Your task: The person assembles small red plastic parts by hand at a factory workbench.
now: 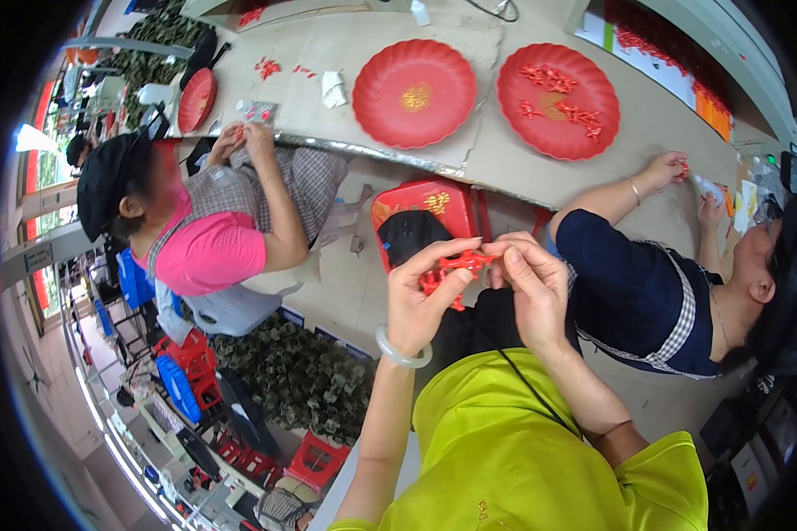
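Observation:
Above my lap, my left hand, with a pale bangle at the wrist, is closed around several small red plastic pieces. One branching red piece sticks out between its thumb and fingers toward the right. My right hand is closed in a pinch at that piece's right end, thumb against forefinger. The pieces' exact shape is partly hidden by my fingers. Just beyond my hands is a red stool with a black item on it.
Across the worktable stand a red scalloped plate and another plate bearing red pieces. A co-worker in pink sits left, handling something small; one in navy at right holds a red piece and a small white bottle.

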{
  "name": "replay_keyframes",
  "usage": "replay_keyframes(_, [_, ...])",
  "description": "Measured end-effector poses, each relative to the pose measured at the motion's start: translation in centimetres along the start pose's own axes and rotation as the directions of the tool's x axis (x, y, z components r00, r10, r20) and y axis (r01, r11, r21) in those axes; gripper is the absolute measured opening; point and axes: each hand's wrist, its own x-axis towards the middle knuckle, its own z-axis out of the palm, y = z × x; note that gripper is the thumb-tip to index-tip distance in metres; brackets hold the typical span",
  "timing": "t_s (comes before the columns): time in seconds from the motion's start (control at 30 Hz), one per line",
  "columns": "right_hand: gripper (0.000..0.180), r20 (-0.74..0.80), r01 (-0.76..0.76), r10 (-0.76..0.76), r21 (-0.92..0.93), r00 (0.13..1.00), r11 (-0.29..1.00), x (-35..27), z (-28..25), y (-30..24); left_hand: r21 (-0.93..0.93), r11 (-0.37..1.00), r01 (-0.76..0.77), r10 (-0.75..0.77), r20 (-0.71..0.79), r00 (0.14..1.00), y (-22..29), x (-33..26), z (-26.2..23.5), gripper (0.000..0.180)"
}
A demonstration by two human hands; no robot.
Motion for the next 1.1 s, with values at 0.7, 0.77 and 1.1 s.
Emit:
replay_keyframes(0.7, [0.034, 0.076, -0.22, 0.375, 0.908, 0.924, 0.357, 7.9, -0.4, 5.8, 0.706, 0.561, -0.431, 0.589, 0.025, 0.808, -1.6, 3.5, 6.1, 0.051])
replay_keyframes(0.77, [0.036, 0.028, -0.134, 0.35, 0.95, 0.936, 0.282, 10.0, -1.4, 4.5, 0.714, 0.548, -0.437, 0.604, 0.023, 0.796, -1.9, 3.2, 5.6, 0.047])
replay_keyframes(1.1, [0.044, -0.654, 0.401, 0.212, 0.653, 0.726, 0.642, 29.2, -12.8, 2.7, 0.631, 0.742, -0.229, 0.387, -0.123, 0.914, -6.1, -0.8, 2.0, 0.041])
